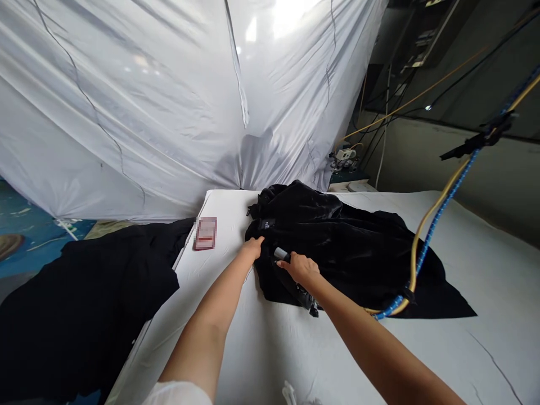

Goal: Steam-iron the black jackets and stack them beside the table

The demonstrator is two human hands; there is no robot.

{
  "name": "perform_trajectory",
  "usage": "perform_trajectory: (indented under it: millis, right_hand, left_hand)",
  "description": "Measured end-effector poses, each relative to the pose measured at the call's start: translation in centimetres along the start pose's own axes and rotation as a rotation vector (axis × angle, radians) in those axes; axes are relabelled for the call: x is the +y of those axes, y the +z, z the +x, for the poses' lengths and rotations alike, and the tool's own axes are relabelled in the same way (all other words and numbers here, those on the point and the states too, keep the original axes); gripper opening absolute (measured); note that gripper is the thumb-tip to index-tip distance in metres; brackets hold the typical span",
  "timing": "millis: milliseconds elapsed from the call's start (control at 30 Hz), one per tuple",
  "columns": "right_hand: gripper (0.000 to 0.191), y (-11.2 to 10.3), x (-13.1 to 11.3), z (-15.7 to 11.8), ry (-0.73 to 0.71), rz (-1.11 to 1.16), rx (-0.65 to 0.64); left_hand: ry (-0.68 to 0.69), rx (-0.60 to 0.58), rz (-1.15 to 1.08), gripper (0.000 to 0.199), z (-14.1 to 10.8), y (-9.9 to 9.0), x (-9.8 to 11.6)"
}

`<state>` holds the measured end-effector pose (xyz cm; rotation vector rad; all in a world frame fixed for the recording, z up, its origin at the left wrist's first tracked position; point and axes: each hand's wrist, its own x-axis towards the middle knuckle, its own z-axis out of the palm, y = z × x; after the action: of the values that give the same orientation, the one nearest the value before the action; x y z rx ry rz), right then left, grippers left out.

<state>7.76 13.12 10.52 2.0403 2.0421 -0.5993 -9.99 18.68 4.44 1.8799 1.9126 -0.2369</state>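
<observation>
A black garment [358, 242] of shiny, velvety cloth lies spread on the white-covered table [270, 349], its neck end towards the left. A small dark label [266, 225] with pale lettering sits inside the neck. My left hand [253, 247] is closed on the garment's edge just below that label. In my right hand [302, 268] is a short grey-and-black handheld tool [282, 255], its grey end pointing left over the cloth. The exact kind of tool is unclear. Beneath my right wrist, a bunched shiny part of the garment [312, 306] shows at the near edge.
Left of the garment lies a blurred reddish card or packet [206, 233]. More black cloth [93, 298] hangs off the table's left side. A yellow hose and blue cable [415, 253] dangle over the right side. A white sheet [169, 101] hangs behind; a machine [346, 160] stands beyond it.
</observation>
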Motion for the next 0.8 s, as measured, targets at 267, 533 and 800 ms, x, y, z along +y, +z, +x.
perform_trajectory:
  millis: [267, 533, 800]
  right_hand:
    - [0.052, 1.1, 1.6, -1.9, -0.030, -0.033, -0.026]
    - [0.054, 1.1, -1.2, -0.3, -0.023, -0.005, 0.031]
    - [0.060, 0.6, -2.5, 1.0, 0.029, 0.037, 0.032]
  left_hand:
    - [0.023, 0.114, 0.001, 0.045, 0.7, -0.8, -0.8]
    - [-0.082, 0.520, -0.272, 0.043, 1.8, 1.7, 0.0]
    - [0.073, 0.502, -0.405, 0.046, 2.8, 2.0, -2.3]
